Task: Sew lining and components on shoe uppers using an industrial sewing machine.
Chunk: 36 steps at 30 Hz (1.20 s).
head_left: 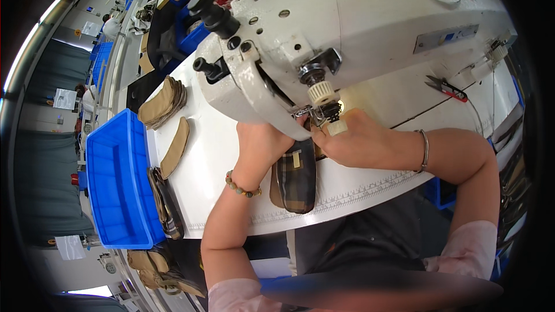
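Observation:
A dark plaid fabric piece with a tan underside lies on the white sewing table, its far end under the needle area of a white industrial sewing machine. My left hand, with a bead bracelet at the wrist, rests on the piece's left side, partly hidden by the machine head. My right hand, with a metal bangle and a taped fingertip, presses the fabric beside the presser foot.
A blue plastic bin sits at the table's left edge. Stacks of tan curved pieces, a single tan piece and more plaid pieces lie near it. Red-handled snips rest at the right. Another person sits beyond the machine.

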{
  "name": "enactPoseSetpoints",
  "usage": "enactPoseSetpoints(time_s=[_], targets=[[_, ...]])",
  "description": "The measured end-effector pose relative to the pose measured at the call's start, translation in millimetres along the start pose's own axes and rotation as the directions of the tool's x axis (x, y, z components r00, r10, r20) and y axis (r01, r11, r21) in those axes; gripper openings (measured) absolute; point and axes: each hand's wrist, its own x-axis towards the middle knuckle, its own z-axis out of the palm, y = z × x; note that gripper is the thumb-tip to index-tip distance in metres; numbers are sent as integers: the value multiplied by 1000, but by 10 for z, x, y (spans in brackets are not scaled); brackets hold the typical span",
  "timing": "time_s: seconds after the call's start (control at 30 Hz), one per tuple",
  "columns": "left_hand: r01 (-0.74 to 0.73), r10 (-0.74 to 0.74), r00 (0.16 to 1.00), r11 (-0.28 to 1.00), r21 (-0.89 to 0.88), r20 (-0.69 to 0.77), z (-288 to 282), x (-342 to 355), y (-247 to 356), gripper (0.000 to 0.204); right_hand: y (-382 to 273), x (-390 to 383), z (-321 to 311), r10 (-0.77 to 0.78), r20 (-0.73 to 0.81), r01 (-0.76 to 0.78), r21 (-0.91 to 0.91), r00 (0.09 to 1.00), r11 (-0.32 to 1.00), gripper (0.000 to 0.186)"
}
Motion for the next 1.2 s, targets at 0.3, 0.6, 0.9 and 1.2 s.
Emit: enactPoseSetpoints(time_s=[0.3,0.6,0.9,1.2], targets=[[90,-89,994,996,-15,63,6,-15,29,33,-61,37,-85,-54,-111,36,-156,992,987,7],[127,-113,990,974,-189,83,-11,-13,-15,38,-106,-7,-43,-166,-53,159,-116,985,981,8],[231,-203,967,955,-186,155,35,-25,-49,36,-92,-13,-41,-143,-74,136,-93,987,986,8],[298,-260,942,940,-165,214,24,-34,-51,31,-189,-47,-183,-159,35,162,-116,987,980,16]])
